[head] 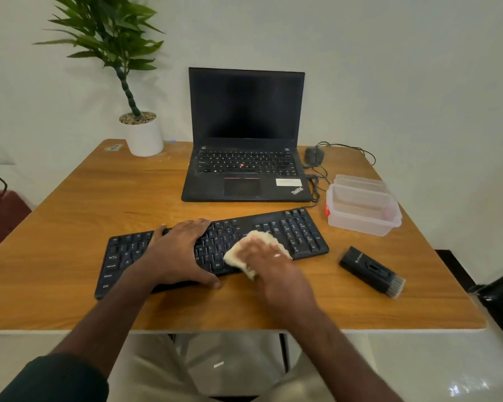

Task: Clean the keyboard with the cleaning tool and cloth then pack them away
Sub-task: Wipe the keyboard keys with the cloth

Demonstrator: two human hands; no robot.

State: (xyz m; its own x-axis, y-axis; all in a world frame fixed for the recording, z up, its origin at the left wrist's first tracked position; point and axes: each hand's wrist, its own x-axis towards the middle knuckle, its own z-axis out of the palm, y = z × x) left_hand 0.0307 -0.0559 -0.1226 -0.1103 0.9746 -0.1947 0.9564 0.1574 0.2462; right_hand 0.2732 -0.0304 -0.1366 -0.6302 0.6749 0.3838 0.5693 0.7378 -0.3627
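If your right hand (269, 258), lying flat on the cream cloth (236, 256), bears down too hard, you could snag a keycap. You could also skid the keyboard (298, 233) toward the brush tool (369, 271) at 3 o'clock if your left hand (180, 250), spread flat across the letter keys, eases off. The keyboard is black with white lettering and lies slanted at 6 o'clock from the laptop (244, 140).

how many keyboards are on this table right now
2. A separate black keyboard lies across the near side of the table. The other is built into the open laptop behind it. Nothing suggests a hidden one.
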